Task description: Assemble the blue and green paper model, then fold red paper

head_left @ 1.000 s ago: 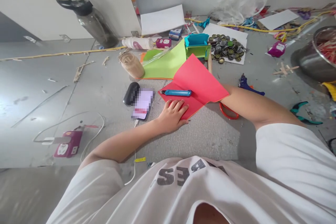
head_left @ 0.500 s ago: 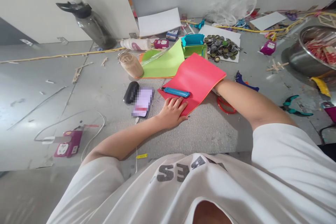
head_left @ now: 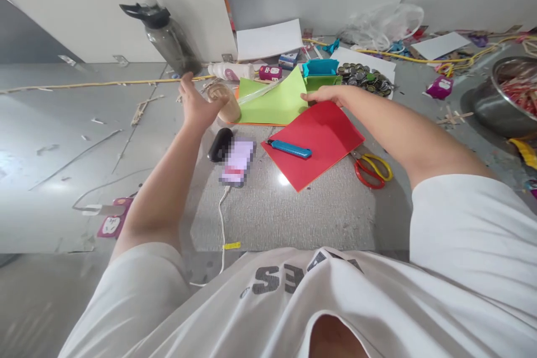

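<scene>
My left hand point(head_left: 200, 105) is open, its fingers spread beside a jar of beige contents point(head_left: 226, 105). The thumb reaches toward the jar's rim; whether it touches I cannot tell. My right hand point(head_left: 329, 95) is at the right edge of a light green sheet point(head_left: 274, 102), fingers stretched left and partly hidden, with no clear grip on it. Orange shows beneath the green sheet. Just below that hand lies a red sheet point(head_left: 321, 128), with a blue utility knife point(head_left: 290, 149) on top. Scissors with red and yellow handles point(head_left: 371, 170) lie by its right corner.
A black case point(head_left: 220, 145) and a phone point(head_left: 238, 161) on a white cable lie left of the red sheet. Behind stand a dark water bottle point(head_left: 172, 45), a blue box-like piece point(head_left: 321, 67) and a pile of bottle caps point(head_left: 364, 78). A metal pot point(head_left: 499, 100) is far right.
My left hand has left the red sheet and moved up-left to the jar. My right hand came out from under the red sheet, which now lies flat, and moved to the green sheet.
</scene>
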Available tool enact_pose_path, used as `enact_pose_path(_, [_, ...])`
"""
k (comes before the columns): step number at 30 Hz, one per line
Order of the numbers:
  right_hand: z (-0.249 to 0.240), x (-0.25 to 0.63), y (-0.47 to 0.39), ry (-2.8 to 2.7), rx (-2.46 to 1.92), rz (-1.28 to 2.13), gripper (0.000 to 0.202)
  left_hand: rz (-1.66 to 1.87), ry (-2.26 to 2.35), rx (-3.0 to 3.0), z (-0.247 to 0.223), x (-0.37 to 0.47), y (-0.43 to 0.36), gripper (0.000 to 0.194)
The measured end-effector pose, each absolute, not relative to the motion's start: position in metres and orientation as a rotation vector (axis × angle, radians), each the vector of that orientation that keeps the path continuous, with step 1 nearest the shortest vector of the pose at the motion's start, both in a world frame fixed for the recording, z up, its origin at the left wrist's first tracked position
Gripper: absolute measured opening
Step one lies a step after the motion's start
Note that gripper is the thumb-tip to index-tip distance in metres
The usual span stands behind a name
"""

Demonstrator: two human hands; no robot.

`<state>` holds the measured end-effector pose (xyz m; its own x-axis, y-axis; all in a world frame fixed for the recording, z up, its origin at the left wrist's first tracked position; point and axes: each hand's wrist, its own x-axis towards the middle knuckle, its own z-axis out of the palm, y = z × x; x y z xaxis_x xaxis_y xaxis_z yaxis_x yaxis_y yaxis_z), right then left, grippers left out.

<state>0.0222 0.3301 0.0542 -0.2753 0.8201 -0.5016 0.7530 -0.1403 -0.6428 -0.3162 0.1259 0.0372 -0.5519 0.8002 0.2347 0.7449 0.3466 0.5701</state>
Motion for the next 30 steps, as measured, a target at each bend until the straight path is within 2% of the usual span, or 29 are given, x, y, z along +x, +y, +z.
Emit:
enact_pose_path(2, [0.054, 0.009, 0.338, -2.048, -1.842, 1.401, 0.048, 1.019, 2.364, 1.311, 0.023, -0.330, 0.135, 0.115])
enact_pose_path(4, [0.049, -0.005, 0.340, -2.100, -1.771, 1.295, 0.044, 1.026, 2.279, 1.293, 0.010, -0.332, 0.139, 0.119])
enact_pose_path(7, [0.038, -0.024, 0.337, -2.171, -1.811, 1.098, 0.030, 0.992, 2.362, 1.205, 0.004, -0.325, 0.143, 0.100])
enact_pose_path(9, [0.032, -0.033, 0.335, -2.194, -1.875, 1.104, 0.019, 0.937, 2.420, 1.182, 0.005, -0.320, 0.143, 0.088])
enact_pose_path(11, [0.030, -0.038, 0.333, -2.194, -1.897, 1.145, 0.010, 0.880, 2.458, 1.223, 0.007, -0.320, 0.142, 0.084])
enact_pose_path(15, [0.033, -0.038, 0.330, -2.259, -1.809, 0.832, 0.018, 0.717, 2.479, 1.319, 0.003, -0.328, 0.140, 0.085])
enact_pose_path(19, [0.032, -0.034, 0.319, -2.338, -1.616, 0.536, 0.032, 0.791, 2.489, 1.258, -0.002, -0.337, 0.136, 0.092])
enact_pose_path(22, [0.030, -0.036, 0.303, -2.462, -1.523, 0.430, 0.039, 0.848, 2.511, 1.197, 0.002, -0.342, 0.128, 0.084])
enact_pose_path(30, [0.026, -0.069, 0.263, -2.931, -1.292, 0.314, 0.037, 0.889, 2.587, 0.997, 0.022, -0.345, 0.113, 0.068])
